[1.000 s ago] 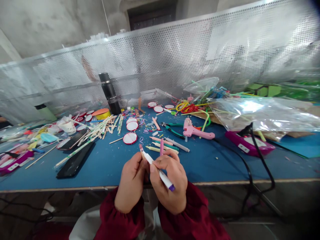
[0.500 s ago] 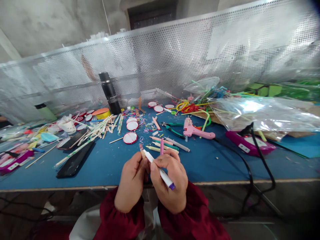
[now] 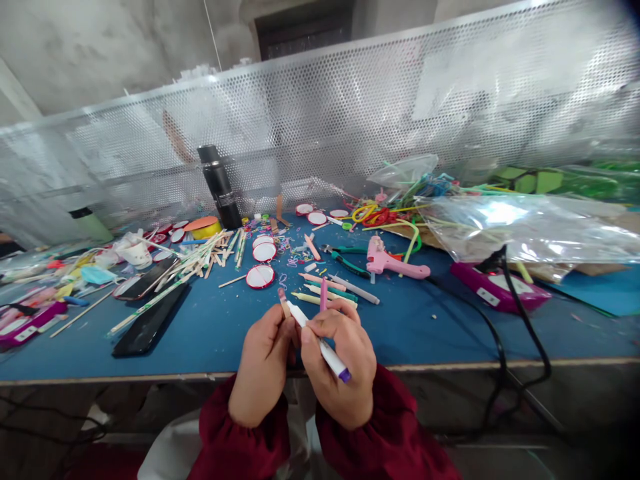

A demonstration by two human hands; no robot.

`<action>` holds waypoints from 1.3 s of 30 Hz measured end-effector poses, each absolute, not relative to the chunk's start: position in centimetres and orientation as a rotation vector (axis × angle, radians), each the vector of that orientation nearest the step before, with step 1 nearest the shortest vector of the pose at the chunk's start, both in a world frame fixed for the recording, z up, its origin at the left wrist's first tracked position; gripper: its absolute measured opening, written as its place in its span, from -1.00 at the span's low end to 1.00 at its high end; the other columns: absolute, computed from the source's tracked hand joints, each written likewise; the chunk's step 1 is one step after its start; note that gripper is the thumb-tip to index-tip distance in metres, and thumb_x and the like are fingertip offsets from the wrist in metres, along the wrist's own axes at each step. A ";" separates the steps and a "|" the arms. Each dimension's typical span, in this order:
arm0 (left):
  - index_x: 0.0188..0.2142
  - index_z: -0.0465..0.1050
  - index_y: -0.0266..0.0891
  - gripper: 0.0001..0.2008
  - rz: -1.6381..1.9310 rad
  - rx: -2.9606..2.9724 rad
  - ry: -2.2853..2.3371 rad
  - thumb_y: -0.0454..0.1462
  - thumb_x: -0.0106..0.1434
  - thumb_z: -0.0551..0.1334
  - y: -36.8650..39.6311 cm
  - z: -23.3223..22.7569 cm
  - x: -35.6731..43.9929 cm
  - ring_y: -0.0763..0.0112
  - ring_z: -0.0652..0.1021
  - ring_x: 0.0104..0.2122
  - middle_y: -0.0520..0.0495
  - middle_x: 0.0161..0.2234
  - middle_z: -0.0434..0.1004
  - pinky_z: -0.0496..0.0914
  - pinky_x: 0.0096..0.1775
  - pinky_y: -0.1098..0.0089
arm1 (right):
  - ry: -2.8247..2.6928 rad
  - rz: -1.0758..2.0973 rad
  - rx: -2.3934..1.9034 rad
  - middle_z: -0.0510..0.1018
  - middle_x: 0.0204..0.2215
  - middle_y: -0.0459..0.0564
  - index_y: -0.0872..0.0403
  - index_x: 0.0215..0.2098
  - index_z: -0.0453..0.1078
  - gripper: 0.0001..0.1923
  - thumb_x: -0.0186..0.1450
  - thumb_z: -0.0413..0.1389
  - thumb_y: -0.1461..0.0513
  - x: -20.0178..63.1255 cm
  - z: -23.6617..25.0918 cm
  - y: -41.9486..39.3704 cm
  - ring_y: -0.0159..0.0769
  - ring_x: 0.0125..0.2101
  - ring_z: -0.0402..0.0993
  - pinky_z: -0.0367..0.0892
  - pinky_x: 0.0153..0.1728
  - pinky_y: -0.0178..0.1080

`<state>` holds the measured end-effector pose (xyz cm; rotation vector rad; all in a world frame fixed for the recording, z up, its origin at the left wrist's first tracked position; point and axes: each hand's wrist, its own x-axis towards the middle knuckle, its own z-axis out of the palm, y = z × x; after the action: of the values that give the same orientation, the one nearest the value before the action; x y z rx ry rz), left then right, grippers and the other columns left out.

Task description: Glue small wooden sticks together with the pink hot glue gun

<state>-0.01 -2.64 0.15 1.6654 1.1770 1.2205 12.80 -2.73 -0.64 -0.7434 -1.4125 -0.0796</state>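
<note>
My left hand pinches a small flat wooden stick between thumb and fingers; its upper end is coloured pinkish brown. My right hand grips a white marker with a purple end, its tip against or very near the stick. A pink pen-like piece sticks up from between the right fingers; its lower part is hidden. Both hands are close together over the table's front edge. Just beyond them lie several pastel markers and a round white disc with a red rim.
A pink glue gun and green-handled pliers lie to the right, near a purple box with black cables. Leftward are a black phone, a pile of sticks and a black bottle. A mesh panel stands behind.
Almost nothing differs. The marker in my right hand has shifted very slightly at the stick; both hands keep their grip and place.
</note>
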 end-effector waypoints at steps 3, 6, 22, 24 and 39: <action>-0.37 0.29 -0.19 -0.68 1.228 1.656 1.200 -0.08 0.48 0.13 -2.7 0.0 0.0 0.45 0.26 -0.47 0.10 -0.48 0.27 0.23 -0.35 0.43 | -1.422 -0.070 -0.723 0.53 -0.49 -0.21 0.01 -0.31 0.32 -0.84 0.34 0.14 0.39 12.8 -0.5 -2.8 -0.39 -0.47 0.53 0.41 -0.02 -0.09; -0.37 0.28 -0.19 -0.67 1.218 1.649 1.197 -0.08 0.49 0.12 -2.7 0.0 0.0 0.45 0.26 -0.46 0.11 -0.48 0.26 0.22 -0.35 0.43 | -1.419 -0.070 -0.721 0.54 -0.48 -0.21 0.01 -0.30 0.33 -0.83 0.33 0.15 0.40 12.8 -0.4 -2.8 -0.38 -0.46 0.54 0.42 -0.03 -0.09; -0.38 0.24 -0.18 -0.68 1.220 1.643 1.214 -0.08 0.47 0.14 -2.7 0.0 0.0 0.45 0.24 -0.46 0.12 -0.47 0.22 0.19 -0.38 0.43 | -1.446 -0.075 -0.727 0.53 -0.51 -0.22 -0.01 -0.32 0.30 -0.82 0.33 0.13 0.39 12.8 -0.3 -2.8 -0.38 -0.48 0.53 0.42 -0.05 -0.07; -0.38 0.25 -0.18 -0.67 1.218 1.642 1.218 -0.06 0.47 0.13 -2.7 0.1 0.0 0.45 0.24 -0.46 0.12 -0.47 0.23 0.19 -0.39 0.43 | -1.444 -0.078 -0.723 0.54 -0.51 -0.21 -0.01 -0.32 0.30 -0.83 0.33 0.13 0.39 12.8 -0.3 -2.8 -0.36 -0.49 0.53 0.42 -0.07 -0.06; -0.39 0.32 -0.19 -0.64 1.239 1.634 1.218 -0.03 0.45 0.16 -2.7 0.2 0.0 0.44 0.30 -0.49 0.09 -0.51 0.31 0.25 -0.39 0.44 | -1.423 -0.073 -0.745 0.52 -0.50 -0.21 -0.01 -0.33 0.30 -0.82 0.33 0.14 0.39 12.8 -0.6 -2.9 -0.36 -0.48 0.52 0.43 -0.04 -0.04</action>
<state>0.03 -2.68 0.20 1.6340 1.2179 1.2387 12.81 -2.86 -0.65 -0.7452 -1.4232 -0.0726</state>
